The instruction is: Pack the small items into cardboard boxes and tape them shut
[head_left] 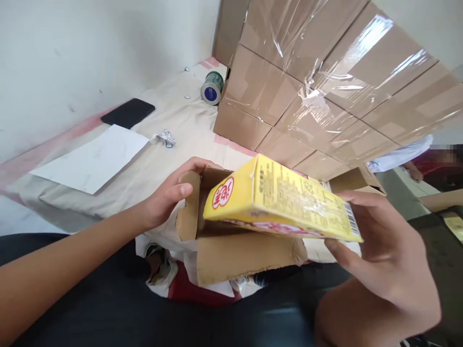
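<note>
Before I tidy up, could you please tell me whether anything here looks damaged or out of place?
Yes. The small cardboard carton that the left hand holds has ragged, torn flap edges. A tin lies on its side by the stacked boxes, whose plastic wrap is torn, and a crumpled wrapper sits on the cloth.

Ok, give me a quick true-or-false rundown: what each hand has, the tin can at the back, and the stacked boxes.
1. The right hand holds the yellow printed carton. True.
2. The left hand is empty and touches nothing. False: it grips a flap of the open brown cardboard box.
3. The green-and-blue tin can stands upright. False: it lies on its side, blue end facing the camera.
4. The stacked brown cardboard boxes are wrapped in clear film. True.
</note>
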Available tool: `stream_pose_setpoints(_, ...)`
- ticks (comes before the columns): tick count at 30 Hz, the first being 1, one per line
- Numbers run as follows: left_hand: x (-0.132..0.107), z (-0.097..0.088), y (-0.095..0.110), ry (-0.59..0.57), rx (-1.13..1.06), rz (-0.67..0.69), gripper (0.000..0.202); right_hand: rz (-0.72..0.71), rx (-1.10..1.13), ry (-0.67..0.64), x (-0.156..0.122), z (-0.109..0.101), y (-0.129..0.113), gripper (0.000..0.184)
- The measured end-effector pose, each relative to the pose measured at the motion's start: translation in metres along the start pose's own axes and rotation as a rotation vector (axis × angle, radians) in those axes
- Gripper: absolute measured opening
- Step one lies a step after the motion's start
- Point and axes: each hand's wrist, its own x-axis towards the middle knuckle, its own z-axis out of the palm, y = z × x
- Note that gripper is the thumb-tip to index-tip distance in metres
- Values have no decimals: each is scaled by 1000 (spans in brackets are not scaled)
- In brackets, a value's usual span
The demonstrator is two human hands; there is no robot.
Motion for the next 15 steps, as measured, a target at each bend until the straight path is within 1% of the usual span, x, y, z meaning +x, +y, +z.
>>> stream_pose_setpoints(3,2,-2,-3,-43,-21,54,53,8,19,-1,0,-1,4,62)
stream_pose_setpoints(7,8,-4,-5,-15,-10,72,53,-18,42,51,4,5,11,62)
stream_pose_setpoints(13,7,-4,-4,-20,-58,20,50,-99,48,148,14,26,14,51)
stream_pose_setpoints(15,6,-4,-4,0,-49,-5,52,-110,62,166,16,32,16,50)
